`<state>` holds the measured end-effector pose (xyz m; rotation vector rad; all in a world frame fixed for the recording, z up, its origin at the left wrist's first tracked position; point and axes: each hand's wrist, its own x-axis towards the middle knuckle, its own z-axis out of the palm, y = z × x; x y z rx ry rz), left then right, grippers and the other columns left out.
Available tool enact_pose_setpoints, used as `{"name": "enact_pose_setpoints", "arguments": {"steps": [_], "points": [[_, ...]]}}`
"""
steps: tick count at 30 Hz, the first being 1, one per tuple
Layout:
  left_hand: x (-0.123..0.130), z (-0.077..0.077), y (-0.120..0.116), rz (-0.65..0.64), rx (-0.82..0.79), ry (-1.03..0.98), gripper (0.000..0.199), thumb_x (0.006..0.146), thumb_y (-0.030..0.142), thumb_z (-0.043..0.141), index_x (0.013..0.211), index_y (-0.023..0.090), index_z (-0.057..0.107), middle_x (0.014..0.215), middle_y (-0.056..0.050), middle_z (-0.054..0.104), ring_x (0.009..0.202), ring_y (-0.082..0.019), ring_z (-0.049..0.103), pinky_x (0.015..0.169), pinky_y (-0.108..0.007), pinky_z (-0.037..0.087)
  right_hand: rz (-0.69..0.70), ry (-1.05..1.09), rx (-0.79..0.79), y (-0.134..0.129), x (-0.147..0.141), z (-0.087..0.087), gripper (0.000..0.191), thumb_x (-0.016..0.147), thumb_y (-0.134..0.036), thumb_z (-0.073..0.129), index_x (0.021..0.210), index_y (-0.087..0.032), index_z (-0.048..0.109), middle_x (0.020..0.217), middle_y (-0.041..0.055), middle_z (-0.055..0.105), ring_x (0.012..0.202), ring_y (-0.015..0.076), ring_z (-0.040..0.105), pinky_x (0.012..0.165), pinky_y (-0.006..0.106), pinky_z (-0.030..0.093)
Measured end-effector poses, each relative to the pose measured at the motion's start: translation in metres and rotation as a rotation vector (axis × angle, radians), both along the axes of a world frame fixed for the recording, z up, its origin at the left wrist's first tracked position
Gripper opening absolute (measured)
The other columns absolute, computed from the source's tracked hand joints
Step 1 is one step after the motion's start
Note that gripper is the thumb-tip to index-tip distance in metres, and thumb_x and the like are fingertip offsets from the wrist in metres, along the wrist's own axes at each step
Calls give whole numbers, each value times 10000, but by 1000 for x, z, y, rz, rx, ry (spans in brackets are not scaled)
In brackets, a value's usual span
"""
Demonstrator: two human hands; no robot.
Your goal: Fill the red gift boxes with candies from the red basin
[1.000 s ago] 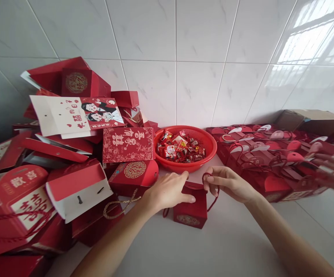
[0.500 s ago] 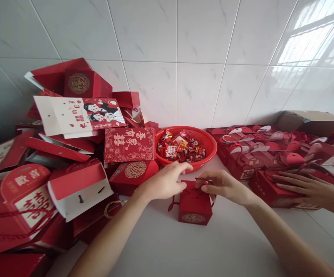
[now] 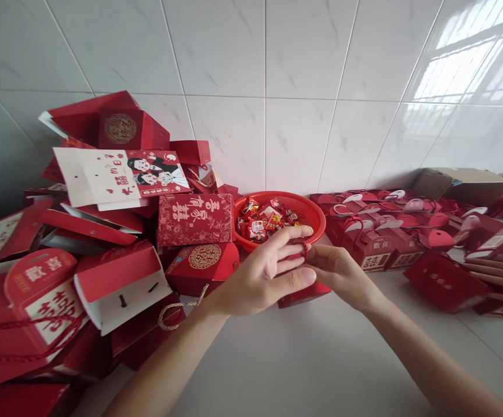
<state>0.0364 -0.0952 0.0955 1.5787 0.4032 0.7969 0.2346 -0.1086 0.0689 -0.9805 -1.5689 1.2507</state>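
A small red box (image 3: 304, 296) stands on the white table, mostly hidden behind my hands. My right hand (image 3: 342, 275) is closed, its fingertips pinching the dark red cord (image 3: 306, 250) above the box. Just left of it, my left hand (image 3: 269, 272) has its fingers apart, reaching over the box toward the cord; nothing shows in its grasp. Behind both hands sits a red plastic basket (image 3: 316, 215) with wrapped candies (image 3: 258, 227) in it.
Red boxes (image 3: 194, 217) lie in a tall pile at the left. Rows of red boxes (image 3: 371, 246) stand at the right, before a cardboard box (image 3: 473, 184). Another person's hand (image 3: 501, 275) touches boxes at the right edge. Behind is a tiled wall.
My left hand has moved right and spread over the small box. My right hand has drawn the cord up. The other person's hand has shifted right, and boxes near it have moved.
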Motion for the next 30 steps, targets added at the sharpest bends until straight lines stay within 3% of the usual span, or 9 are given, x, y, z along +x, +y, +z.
{"name": "enact_pose_setpoints", "arguments": {"steps": [4, 8, 13, 19, 25, 30], "points": [[0, 3, -5, -29, 64, 7, 580, 896, 319, 727, 1421, 333, 481, 1595, -60, 398, 1478, -297, 368, 1205, -483, 363, -185, -13, 87, -7, 3, 4, 293, 829, -472, 721, 881, -187, 671, 875, 52, 721, 804, 192, 659, 754, 316, 546], [-6, 14, -8, 61, 145, 132, 548, 896, 303, 700, 1411, 311, 513, 1561, -66, 452, 1438, -301, 434, 1180, -487, 410, -349, 23, 121, -14, 20, 6, 282, 802, -473, 741, 794, -209, 643, 808, 55, 724, 776, 200, 667, 717, 301, 553], [-29, 27, 2, 352, 420, 271, 397, 913, 384, 654, 1298, 288, 625, 1518, -61, 500, 1384, -296, 498, 1121, -442, 490, -543, 72, 58, -24, 51, 4, 400, 709, -535, 807, 778, -230, 558, 716, 42, 707, 664, 213, 663, 578, 307, 550], [-66, 37, 22, 831, 739, 369, 297, 891, 383, 667, 1160, 262, 699, 1403, -37, 596, 1272, -249, 596, 1093, -377, 519, -830, 73, 90, -26, 89, -1, 420, 526, -432, 886, 751, -205, 615, 642, 33, 694, 596, 172, 620, 537, 258, 503], [-90, 45, 30, 1073, 755, 338, 298, 860, 353, 680, 1100, 179, 708, 1281, -62, 666, 1175, -221, 649, 1035, -344, 553, -1092, 172, 95, -16, 126, -13, 406, 403, -334, 864, 711, -188, 644, 611, 35, 679, 570, 163, 599, 508, 261, 473], [-107, 46, 35, 1199, 759, 449, 306, 840, 368, 662, 1094, 204, 708, 1250, -43, 685, 1130, -224, 663, 1037, -375, 544, -1162, 227, 97, -9, 147, -22, 353, 385, -303, 838, 675, -203, 662, 651, 60, 682, 568, 196, 609, 474, 304, 474]]}}
